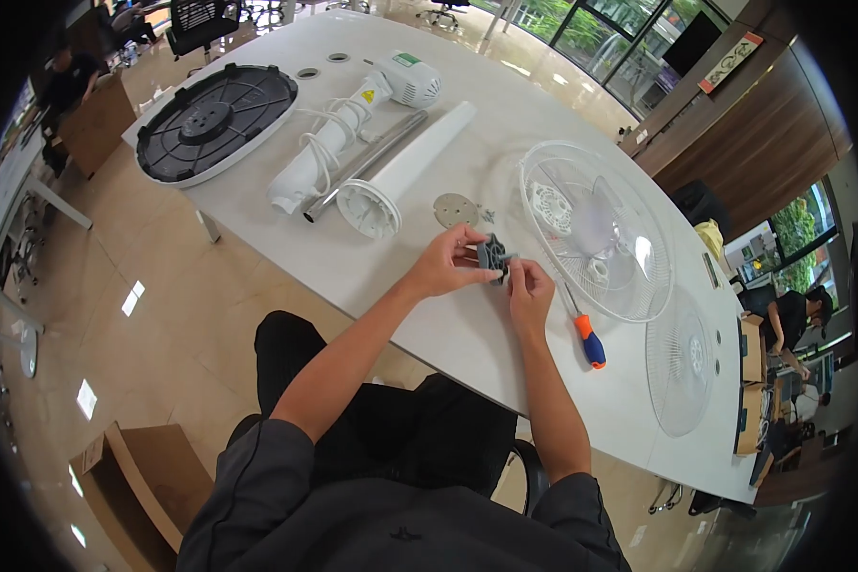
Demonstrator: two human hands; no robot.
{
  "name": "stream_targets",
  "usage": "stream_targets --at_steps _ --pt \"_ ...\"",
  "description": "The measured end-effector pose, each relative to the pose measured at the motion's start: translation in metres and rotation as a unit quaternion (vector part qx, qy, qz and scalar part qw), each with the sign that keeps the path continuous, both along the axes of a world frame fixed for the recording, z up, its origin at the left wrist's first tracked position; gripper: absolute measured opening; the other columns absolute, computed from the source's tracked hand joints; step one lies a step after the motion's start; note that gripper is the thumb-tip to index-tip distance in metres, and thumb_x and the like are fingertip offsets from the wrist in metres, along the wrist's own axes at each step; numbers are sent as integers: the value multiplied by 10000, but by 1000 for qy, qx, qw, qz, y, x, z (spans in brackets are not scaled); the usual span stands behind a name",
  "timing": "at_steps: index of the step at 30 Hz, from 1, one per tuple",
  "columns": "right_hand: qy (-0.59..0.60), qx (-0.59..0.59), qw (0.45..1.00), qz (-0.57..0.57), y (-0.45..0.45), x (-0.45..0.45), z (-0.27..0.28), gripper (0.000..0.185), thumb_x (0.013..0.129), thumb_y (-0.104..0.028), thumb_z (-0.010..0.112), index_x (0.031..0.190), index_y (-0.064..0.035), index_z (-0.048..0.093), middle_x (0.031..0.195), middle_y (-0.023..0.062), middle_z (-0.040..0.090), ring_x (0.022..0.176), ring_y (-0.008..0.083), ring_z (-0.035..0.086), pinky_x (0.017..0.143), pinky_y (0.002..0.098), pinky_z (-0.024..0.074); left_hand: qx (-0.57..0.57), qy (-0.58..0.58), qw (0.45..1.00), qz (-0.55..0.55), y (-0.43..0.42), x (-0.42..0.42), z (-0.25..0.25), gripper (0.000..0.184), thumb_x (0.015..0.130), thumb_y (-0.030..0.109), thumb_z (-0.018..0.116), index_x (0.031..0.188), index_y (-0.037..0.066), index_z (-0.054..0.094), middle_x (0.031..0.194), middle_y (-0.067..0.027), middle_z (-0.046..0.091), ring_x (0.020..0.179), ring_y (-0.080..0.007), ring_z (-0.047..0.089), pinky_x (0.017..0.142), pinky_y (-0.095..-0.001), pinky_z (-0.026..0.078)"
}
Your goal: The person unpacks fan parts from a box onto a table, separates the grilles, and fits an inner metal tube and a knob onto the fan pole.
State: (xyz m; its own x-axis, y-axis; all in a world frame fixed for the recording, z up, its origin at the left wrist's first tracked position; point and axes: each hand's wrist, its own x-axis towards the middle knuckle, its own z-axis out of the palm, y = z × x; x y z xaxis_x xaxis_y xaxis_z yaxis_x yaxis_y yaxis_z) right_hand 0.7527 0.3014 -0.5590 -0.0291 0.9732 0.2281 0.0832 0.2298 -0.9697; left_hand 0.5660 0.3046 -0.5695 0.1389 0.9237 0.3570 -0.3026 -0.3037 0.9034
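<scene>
1. The left hand (451, 261) grips a small dark gray plastic part (493, 257) above the white table (448, 329).
2. The right hand (529, 289) pinches the part's other side.
3. Near them lie a perforated round plate (456, 211) and an orange-blue screwdriver (588, 339).

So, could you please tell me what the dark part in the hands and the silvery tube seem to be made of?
The dark part looks like matte moulded plastic, judging by its open, ribbed form, though coated metal is possible. The silvery tube looks like smooth, polished metal, given its bright lengthwise streaks.
</scene>
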Motion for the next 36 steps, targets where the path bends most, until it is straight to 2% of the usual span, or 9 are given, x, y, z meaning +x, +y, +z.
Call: stream_targets --at_steps 2,6,10,12,13,18,20,29,36 --pt "-17 39 999 -2 -5 1 -2 136 937 -139 648 940 -3 648 687 -36 559 604 21 486 516 182 350 -41 29 997 -63 -3 -1 0 491 754 14 808 1136 10 498 1119 -116 634 1022 -163 644 902 -315 547" --pt "-13 50 998 -37 -13 1 1 105 908 -108 680 913 -6 654 691 -44 562 593 13 456 518 184 338 -59 65 993 -82 -7 -1 2 525 727 35 833 1133 12 502 1121 -118 634 1043 -161 636 874 -303 548" --pt "-46 76 995 -53 -16 16 -9 122 902 -128 689 899 -10 658 665 -50 540 573 13 439 513 186 333 -7 71 995 -63 -16 3 1 556 718 113 856 1169 0 551 1139 -115 642 1075 -177 628 873 -308 545" --pt "-60 99 991 -61 -25 27 -6 123 901 -132 691 894 -13 660 650 -50 532 563 13 431 508 189 331 8 201 980 6 -23 1 3 585 718 197 862 1204 5 597 1163 -110 648 1096 -195 623 894 -326 539" --pt "-96 103 987 -78 -32 33 -3 127 901 -134 690 885 -12 660 633 -46 524 551 15 426 501 192 330 11 186 982 37 -30 1 6 600 724 252 857 1218 14 615 1168 -112 655 1078 -211 634 906 -341 534" --pt "-152 110 977 -106 -55 65 -6 118 900 -129 683 893 -12 670 600 -38 512 525 24 424 485 207 334 2 189 979 75 -45 -9 1 522 766 220 825 1190 -6 621 1142 -116 660 1018 -197 651 903 -328 529" --pt "-200 161 957 -137 -63 74 -7 109 898 -120 678 927 -15 680 602 -40 514 526 25 431 485 205 337 1 185 980 79 -46 -12 -6 489 786 208 808 1182 -13 623 1130 -117 664 997 -190 655 899 -321 529" --pt "-199 154 956 -149 -73 77 -2 125 911 -106 659 984 -9 691 606 -49 483 533 25 407 500 198 317 -16 134 987 84 -45 -12 -9 358 856 166 739 1137 -30 634 1074 -111 680 947 -162 656 891 -300 523" --pt "-211 127 951 -187 -64 70 1 103 911 -106 661 961 -22 692 566 -62 408 508 30 348 473 219 272 26 197 977 81 -56 -12 -4 308 866 167 725 1092 -29 650 1036 -128 687 938 -183 667 881 -305 528"
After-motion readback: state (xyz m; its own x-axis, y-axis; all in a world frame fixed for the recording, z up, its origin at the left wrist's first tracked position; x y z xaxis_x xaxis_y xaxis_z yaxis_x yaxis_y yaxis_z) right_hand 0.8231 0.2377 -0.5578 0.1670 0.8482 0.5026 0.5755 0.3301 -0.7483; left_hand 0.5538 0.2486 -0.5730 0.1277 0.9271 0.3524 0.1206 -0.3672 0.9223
